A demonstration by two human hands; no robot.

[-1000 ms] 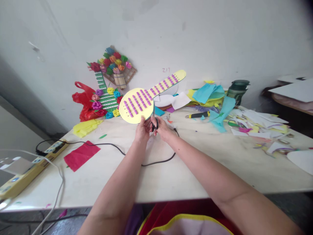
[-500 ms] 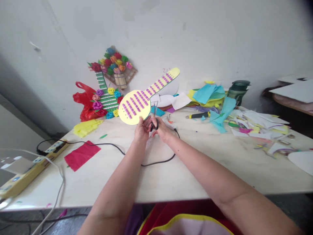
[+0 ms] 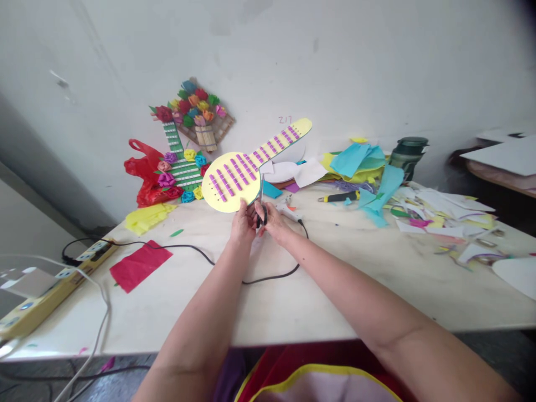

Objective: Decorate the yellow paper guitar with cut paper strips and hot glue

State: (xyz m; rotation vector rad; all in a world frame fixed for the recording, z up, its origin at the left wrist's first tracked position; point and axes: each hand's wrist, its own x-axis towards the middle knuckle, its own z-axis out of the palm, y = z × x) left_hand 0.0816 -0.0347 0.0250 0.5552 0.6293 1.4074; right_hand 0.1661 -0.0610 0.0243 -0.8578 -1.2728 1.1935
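My left hand (image 3: 244, 224) grips the lower edge of a yellow guitar-shaped cutout (image 3: 213, 192), its thumb on the front face. Rows of purple strips cross the cutout's body and neck, and the neck points up to the right. My right hand (image 3: 271, 221) is closed round the black handles of a pair of scissors (image 3: 262, 192). The blades point upward, close together, beside the right edge of the cutout's body. Both hands are side by side above the table, and the fingers behind the cutout are hidden.
A black cable (image 3: 272, 277) loops across the table (image 3: 293, 312) beneath my forearms. A power strip (image 3: 62, 285) lies at left, near red paper (image 3: 141, 266). Behind stands a green flower-trimmed guitar (image 3: 184, 173). Paper scraps (image 3: 444, 209), a yellow-black tool (image 3: 341, 197) and a dark bottle (image 3: 409, 156) are at right.
The scissor blades have come together from slightly apart and moved a little left, against the cutout's edge. The cutout's neck has shifted slightly to the right.
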